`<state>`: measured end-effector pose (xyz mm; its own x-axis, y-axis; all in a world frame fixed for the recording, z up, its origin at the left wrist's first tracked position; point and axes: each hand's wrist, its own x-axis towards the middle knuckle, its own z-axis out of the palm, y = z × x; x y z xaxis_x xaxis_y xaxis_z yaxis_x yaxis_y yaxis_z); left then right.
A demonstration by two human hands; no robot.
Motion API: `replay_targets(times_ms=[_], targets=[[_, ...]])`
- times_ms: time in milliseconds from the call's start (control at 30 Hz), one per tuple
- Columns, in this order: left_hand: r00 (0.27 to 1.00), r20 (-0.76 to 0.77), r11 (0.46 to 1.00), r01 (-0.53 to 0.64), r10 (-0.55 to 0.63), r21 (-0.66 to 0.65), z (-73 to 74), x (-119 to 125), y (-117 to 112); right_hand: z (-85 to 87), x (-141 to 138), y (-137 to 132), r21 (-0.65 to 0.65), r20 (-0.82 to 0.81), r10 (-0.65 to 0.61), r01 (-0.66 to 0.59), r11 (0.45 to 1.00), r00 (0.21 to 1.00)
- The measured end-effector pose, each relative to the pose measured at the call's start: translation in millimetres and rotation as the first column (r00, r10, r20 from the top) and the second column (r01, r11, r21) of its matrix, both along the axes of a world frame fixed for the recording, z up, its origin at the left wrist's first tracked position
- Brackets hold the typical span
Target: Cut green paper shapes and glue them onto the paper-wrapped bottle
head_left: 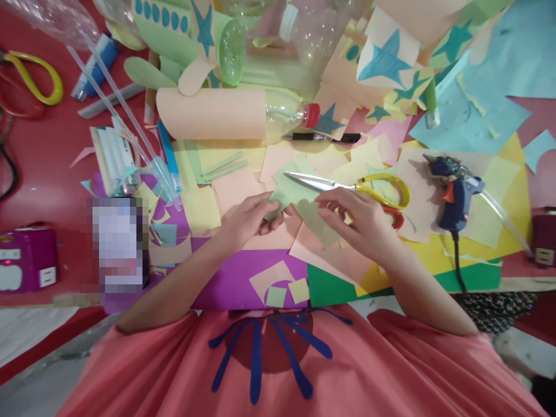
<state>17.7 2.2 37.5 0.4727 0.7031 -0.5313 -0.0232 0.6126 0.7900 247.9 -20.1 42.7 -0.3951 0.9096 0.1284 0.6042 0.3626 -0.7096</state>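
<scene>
In the head view, the left hand (256, 214) holds a small pale green paper piece (278, 201) pinched between thumb and fingers, in the middle of the cluttered red tabletop (47, 179). The right hand (358, 220) is beside it with fingers loosely curved, a narrow gap between thumb and forefinger; whether its fingertips touch the green sheet (319, 223) below them cannot be told. Scissors (310, 180) lie just beyond the right hand, blades together and pointing left, with one yellow and one red handle loop. Peach and yellow paper scraps spread around both hands, over purple paper (226, 278) on the left and green card (332, 284) on the right. Two small squares, one green (275, 297) and one yellow (299, 291), lie near the front edge. Farther back, a bottle (282, 113) with a red cap lies on its side, partly wrapped in peach paper (212, 113), and a black pen (321, 137) rests just in front of it. A blue glue gun (456, 202) lies to the right, near a blue sheet (482, 121).
</scene>
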Motion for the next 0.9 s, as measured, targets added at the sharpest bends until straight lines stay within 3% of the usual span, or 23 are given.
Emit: replay_targets(times_ms=[133,267,433,700,833,900], targets=[[1.0,-0.009,1.0,-0.011,0.012,0.021,-0.5,-0.7,-0.3,5.7,36.8,-14.1,0.097,0.363,-0.11,0.08,0.992,0.925],[0.999,-0.046,1.0,-0.008,0.009,0.019,-0.5,-0.8,-0.5,2.3,62.8,-25.9,0.086,0.54,-0.166,0.142,0.986,0.825],[0.996,-0.09,0.999,-0.006,0.01,0.043,-1.6,-2.5,-1.8,-7.1,70.4,-24.4,0.177,0.552,-0.262,0.196,0.965,0.792],[0.997,-0.081,0.999,-0.009,0.013,0.046,-2.5,-2.0,-3.0,-17.7,75.5,-7.3,0.1,0.56,-0.152,0.116,0.988,0.814],[0.997,-0.053,0.997,-0.054,0.057,0.057,-3.0,1.0,-3.9,-21.2,75.4,2.3,-0.015,0.544,-0.106,0.137,0.99,0.832],[0.997,-0.052,0.996,-0.051,0.055,0.072,-3.4,2.0,-3.9,-18.7,72.5,2.9,-0.003,0.522,-0.145,0.172,0.985,0.84]])
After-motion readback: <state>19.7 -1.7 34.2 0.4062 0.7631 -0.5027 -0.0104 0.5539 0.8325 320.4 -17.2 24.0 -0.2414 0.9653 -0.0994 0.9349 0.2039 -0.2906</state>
